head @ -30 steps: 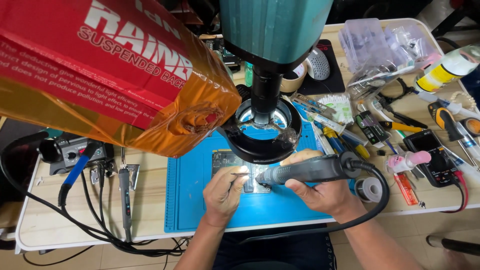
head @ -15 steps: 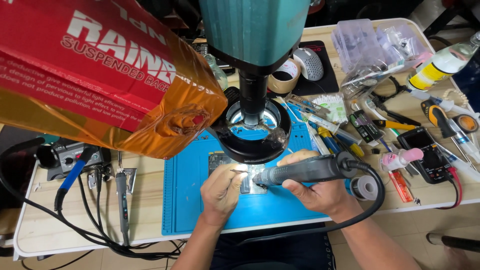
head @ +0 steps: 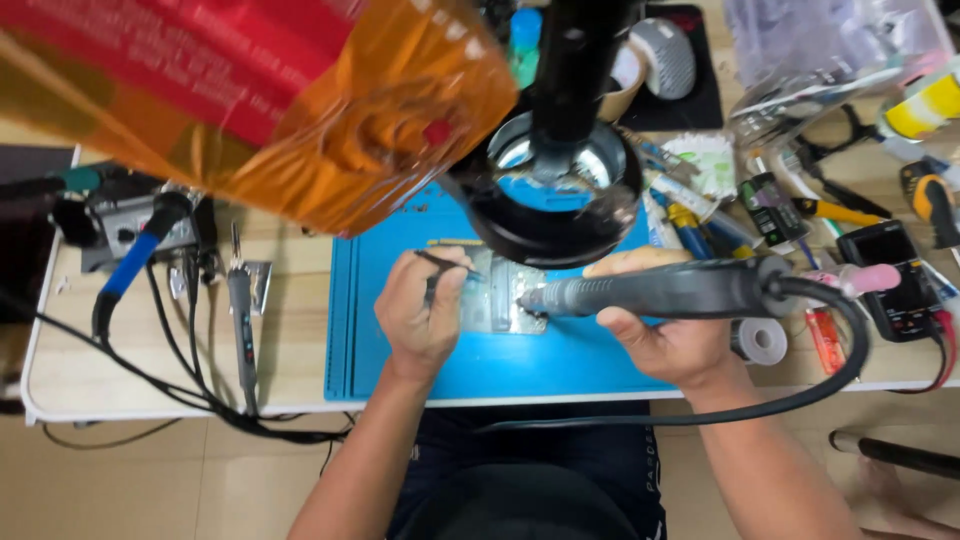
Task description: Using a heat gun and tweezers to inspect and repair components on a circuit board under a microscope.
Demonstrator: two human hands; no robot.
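Left hand (head: 425,315) closed on black tweezers (head: 447,266), tips directed at metal-shielded circuit board (head: 500,300), presumably for steadying. Right hand (head: 672,335) gripped around grey corded hot-air handpiece (head: 650,293), nozzle laid level toward board centre. Board located on blue work mat (head: 400,350), near edge of microscope ring light (head: 548,195), for magnified viewing.

Bright, even light floods the bench; glare glints inside the microscope ring (head: 548,190), while the orange bag (head: 300,100) looms blurred and out of focus.
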